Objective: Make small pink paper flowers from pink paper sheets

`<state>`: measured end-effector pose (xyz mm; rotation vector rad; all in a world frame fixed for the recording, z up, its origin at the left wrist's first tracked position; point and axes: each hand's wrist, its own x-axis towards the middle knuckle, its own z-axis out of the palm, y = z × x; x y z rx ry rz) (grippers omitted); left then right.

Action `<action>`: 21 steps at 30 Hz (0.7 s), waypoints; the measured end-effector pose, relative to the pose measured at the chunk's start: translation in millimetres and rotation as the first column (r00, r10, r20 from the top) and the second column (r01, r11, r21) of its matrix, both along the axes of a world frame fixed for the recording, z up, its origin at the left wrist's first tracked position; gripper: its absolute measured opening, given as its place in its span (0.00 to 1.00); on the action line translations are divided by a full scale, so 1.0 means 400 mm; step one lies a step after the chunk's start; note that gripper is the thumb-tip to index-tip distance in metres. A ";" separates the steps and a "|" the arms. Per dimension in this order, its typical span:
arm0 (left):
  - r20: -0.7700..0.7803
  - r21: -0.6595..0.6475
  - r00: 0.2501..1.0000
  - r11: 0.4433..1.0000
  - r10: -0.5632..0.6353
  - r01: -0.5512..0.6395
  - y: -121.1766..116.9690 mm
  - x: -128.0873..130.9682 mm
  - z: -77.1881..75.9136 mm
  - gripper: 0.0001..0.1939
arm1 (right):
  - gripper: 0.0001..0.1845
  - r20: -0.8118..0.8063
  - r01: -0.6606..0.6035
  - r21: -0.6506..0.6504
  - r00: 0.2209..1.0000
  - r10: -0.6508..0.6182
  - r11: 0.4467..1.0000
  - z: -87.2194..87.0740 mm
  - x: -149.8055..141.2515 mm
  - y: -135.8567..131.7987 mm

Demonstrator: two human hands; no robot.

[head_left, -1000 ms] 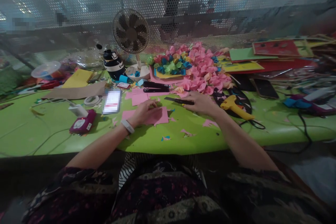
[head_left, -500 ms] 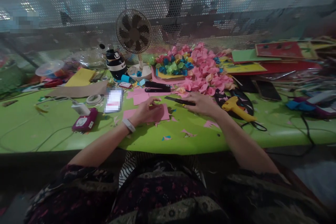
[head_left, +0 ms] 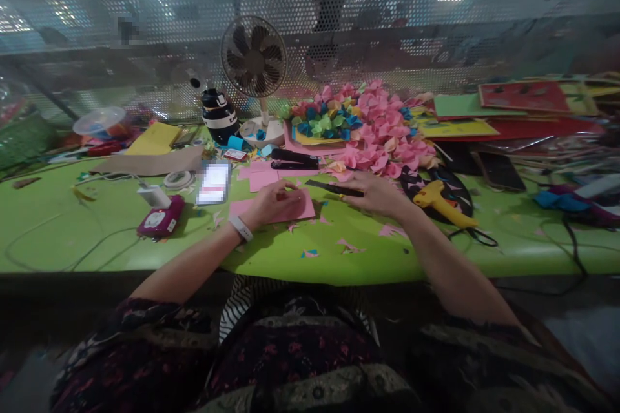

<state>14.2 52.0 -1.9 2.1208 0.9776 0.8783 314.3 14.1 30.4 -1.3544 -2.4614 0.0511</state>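
My left hand [head_left: 272, 202], with a pale band at the wrist, rests on a pink paper sheet [head_left: 306, 208]. Its fingers are bent and appear to hold the sheet against the table. To the right, my right hand [head_left: 372, 193] is closed on a long, thin black cutter knife [head_left: 325, 187]. The knife points left toward the paper, with a small yellow part near my fingers. Just behind the hands are a black stapler [head_left: 294, 160] and more pink paper [head_left: 263, 179]. A yellow glue gun [head_left: 443, 202] lies beside my right forearm.
Folded pink paper pieces [head_left: 387, 122] are heaped behind my right hand. A fan [head_left: 255, 61] and black bottle [head_left: 217, 119] stand at the back. Left are a lit phone [head_left: 213, 184] and purple power strip [head_left: 159, 218] with cables. Paper scraps [head_left: 349, 246] dot the green table [head_left: 281, 261].
The view has shifted slightly, so the table items appear a little further right. My left fingers have lowered and drawn together over the pink paper. My right hand stays at the knife.
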 end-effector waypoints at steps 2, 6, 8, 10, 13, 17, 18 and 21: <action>0.004 0.007 1.000 1.000 0.002 -0.002 0.000 0.001 -0.001 0.17 | 0.20 0.003 -0.005 0.001 1.000 0.005 1.000 0.002 0.005 -0.001; 0.003 0.011 0.999 0.999 0.036 -0.036 0.001 0.000 0.004 0.16 | 0.20 -0.021 0.012 -0.004 1.000 -0.012 1.000 0.013 0.027 -0.005; 0.016 0.002 0.999 0.999 0.051 -0.051 0.004 -0.003 0.006 0.16 | 0.20 0.001 0.019 -0.029 1.000 -0.019 0.999 0.017 0.036 -0.006; 0.033 -0.004 0.997 0.998 0.063 -0.063 0.009 -0.006 0.005 0.17 | 0.20 0.033 0.022 -0.045 0.999 -0.020 0.999 0.018 0.037 -0.006; 0.060 -0.032 0.996 0.997 0.070 -0.068 0.018 -0.009 -0.004 0.18 | 0.20 0.053 0.014 -0.048 0.999 -0.012 0.999 0.015 0.028 -0.005; 0.090 -0.084 0.994 0.995 0.063 -0.055 0.024 -0.009 -0.016 0.18 | 0.18 0.061 -0.018 -0.035 0.998 0.020 0.999 0.007 0.020 -0.002; 0.097 -0.092 0.993 0.994 0.062 -0.053 0.023 -0.009 -0.016 0.18 | 0.18 0.059 -0.025 -0.029 0.998 0.027 0.999 0.005 0.022 -0.001; 0.102 -0.101 0.993 0.994 0.060 -0.050 0.017 -0.005 -0.004 0.16 | 0.18 0.038 -0.028 0.003 0.999 0.028 1.000 0.002 0.028 0.001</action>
